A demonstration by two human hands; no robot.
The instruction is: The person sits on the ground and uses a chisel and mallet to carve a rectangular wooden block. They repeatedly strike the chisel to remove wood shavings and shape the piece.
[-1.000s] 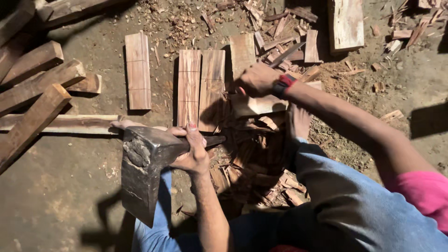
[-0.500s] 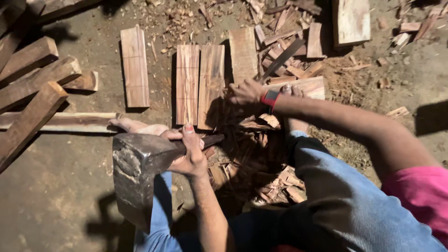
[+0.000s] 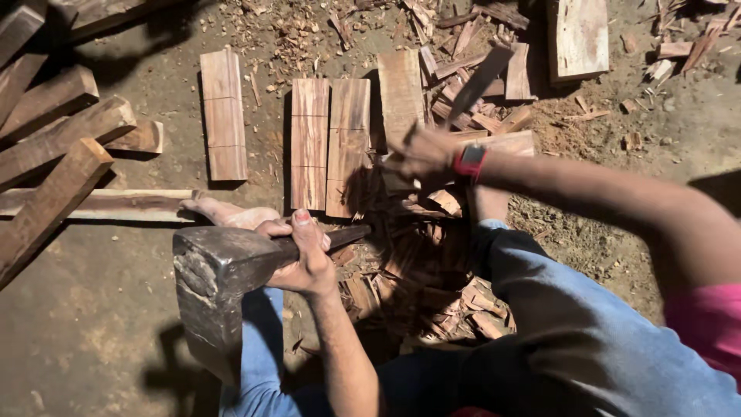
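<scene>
1. Grey steel filled the lower left: your left hand (image 3: pixel 307 259) was closed tight around the short handle of an axe (image 3: pixel 212 289), gripping right behind the head, thumb on top and fingers wrapped under.
2. The axe head hung blade-down over your left knee, its dark handle end poking out to the right of your fist toward the chip pile (image 3: pixel 417 262).
3. Your right hand (image 3: pixel 421 154) reached forward across the pile, a red watch (image 3: pixel 468 161) on its wrist. It was blurred; the fingers looked curled around a dark stick (image 3: pixel 478 79) that slanted up and to the right, but I could not tell how firmly you held it.
4. Your bare foot (image 3: pixel 231 214) rested on the dirt just above the axe head, touching the end of a long pale pole (image 3: pixel 100 205) lying flat.
5. Two short planks (image 3: pixel 330 145) lay side by side, touching, beyond your left hand; a third plank (image 3: pixel 224 114) lay apart to their left, and a fourth (image 3: pixel 401 93) just to their right.
6. Thick beams (image 3: pixel 54 139) were stacked at an angle along the left edge.
7. A wide pale slab (image 3: pixel 579 37) sat at the top right, among scattered splinters.
</scene>
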